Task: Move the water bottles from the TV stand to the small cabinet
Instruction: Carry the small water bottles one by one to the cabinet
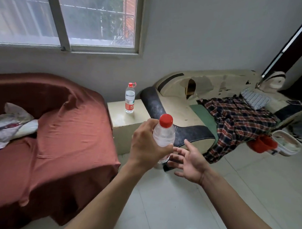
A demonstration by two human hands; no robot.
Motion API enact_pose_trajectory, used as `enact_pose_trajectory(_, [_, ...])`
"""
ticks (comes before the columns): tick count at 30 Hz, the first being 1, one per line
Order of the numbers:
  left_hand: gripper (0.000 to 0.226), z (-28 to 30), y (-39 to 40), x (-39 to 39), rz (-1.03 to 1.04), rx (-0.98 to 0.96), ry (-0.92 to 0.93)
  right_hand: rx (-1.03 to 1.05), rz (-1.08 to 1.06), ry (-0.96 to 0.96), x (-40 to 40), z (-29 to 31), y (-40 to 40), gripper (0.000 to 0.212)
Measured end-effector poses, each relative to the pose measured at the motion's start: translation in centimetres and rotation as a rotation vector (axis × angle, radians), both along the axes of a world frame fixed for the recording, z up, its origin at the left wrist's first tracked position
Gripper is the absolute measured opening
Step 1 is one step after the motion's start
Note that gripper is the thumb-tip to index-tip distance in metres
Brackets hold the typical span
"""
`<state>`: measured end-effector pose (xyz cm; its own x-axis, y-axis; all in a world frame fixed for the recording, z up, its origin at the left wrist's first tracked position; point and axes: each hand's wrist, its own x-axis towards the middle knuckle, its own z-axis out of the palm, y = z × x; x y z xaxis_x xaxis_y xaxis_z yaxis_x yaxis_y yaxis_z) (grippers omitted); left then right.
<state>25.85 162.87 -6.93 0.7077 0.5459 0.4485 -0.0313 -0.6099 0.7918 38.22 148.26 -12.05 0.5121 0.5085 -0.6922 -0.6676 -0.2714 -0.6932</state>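
Note:
My left hand grips a clear water bottle with a red cap, held upright in mid-air in front of the small beige cabinet. Fingers apart and palm turned toward the bottle, my right hand hovers just to the right of its lower part and holds nothing. On the cabinet's top, near the back, a second water bottle with a red label and a flipped-up red cap stands upright. The TV stand is not in view.
A bed with a rust-red cover and crumpled cloths lies left of the cabinet. A worn cream and black sofa with a plaid shirt lies to the right. A white tub sits near it. Pale tiled floor is below.

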Motion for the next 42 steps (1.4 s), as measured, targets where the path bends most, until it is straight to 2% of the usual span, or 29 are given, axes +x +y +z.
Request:
enact_pose_trajectory(9, [0.053,-1.7,7.9,6.9,0.088,-0.029,0.018,0.009,0.101,0.068,7.9,-2.0,9.0,0.066])
enact_pose_trajectory(16, [0.058,-2.5,12.5,16.9,0.173,0.020,0.074,0.053,0.207,0.074,18.6,-4.7,15.9,0.071])
enact_pose_trajectory(24, [0.052,-1.6,17.5,27.0,0.284,0.031,0.107,0.052,0.279,0.072,29.3,-3.9,22.1,0.068])
enact_pose_trajectory(32, [0.047,-2.1,24.0,31.7,0.334,-0.010,0.112,0.006,0.359,0.045,34.4,-4.7,29.2,0.067])
enact_pose_trajectory(42, [0.042,-6.6,36.7,36.7,0.316,-0.108,0.139,-0.144,0.349,-0.035,38.6,-6.2,42.0,0.069])
